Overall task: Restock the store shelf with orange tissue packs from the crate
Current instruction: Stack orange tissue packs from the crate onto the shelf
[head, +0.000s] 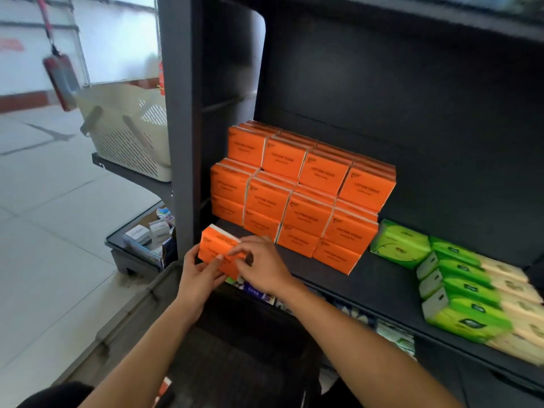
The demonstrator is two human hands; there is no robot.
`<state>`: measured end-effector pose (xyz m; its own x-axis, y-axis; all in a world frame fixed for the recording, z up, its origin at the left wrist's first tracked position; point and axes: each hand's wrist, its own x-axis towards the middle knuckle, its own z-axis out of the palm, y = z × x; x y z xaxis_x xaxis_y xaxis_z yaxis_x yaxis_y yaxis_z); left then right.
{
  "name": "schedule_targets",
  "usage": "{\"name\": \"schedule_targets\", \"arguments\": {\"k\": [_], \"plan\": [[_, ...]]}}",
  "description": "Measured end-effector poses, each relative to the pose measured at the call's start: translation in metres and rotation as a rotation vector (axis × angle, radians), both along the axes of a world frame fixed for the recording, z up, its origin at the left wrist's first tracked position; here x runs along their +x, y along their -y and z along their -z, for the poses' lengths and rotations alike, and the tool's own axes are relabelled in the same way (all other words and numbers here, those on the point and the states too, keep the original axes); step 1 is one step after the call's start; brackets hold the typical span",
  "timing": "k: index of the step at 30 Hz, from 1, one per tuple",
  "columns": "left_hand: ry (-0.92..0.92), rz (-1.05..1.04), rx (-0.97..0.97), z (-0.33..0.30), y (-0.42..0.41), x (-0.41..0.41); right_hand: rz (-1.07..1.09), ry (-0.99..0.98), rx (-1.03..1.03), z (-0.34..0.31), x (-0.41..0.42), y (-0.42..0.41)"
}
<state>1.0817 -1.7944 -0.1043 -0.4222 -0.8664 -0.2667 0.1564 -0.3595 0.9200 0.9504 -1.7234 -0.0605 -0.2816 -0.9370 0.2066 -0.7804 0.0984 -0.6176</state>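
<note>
Orange tissue pack (219,251) gripped by both hands at front left edge of shelf (382,290): left hand (197,276) curled round lower left end, right hand (263,267) pinching it from right. Behind, stacked orange packs (300,195) ranged on shelf; green packs (459,287) placed further right.

a dark shelf (368,278) carries the goods. a stacked block of orange tissue packs (297,195) stands on its board, toward the left upright and back from the front edge. right of the orange block, just beside it, green tissue packs (453,278) lie in a row running to the shelf's front, with pale beige packs (512,290) alongside them.
</note>
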Motion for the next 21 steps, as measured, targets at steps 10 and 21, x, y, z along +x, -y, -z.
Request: {"name": "schedule_targets", "arguments": {"k": [10,21], "plan": [[-0.066,-0.051,-0.257,-0.089,0.056,-0.062,0.017,-0.116,-0.361,-0.084,-0.054,0.047],[0.287,-0.082,-0.624,-0.133,0.136,-0.115,0.079,-0.125,-0.475,-0.118,-0.118,0.121]]}}
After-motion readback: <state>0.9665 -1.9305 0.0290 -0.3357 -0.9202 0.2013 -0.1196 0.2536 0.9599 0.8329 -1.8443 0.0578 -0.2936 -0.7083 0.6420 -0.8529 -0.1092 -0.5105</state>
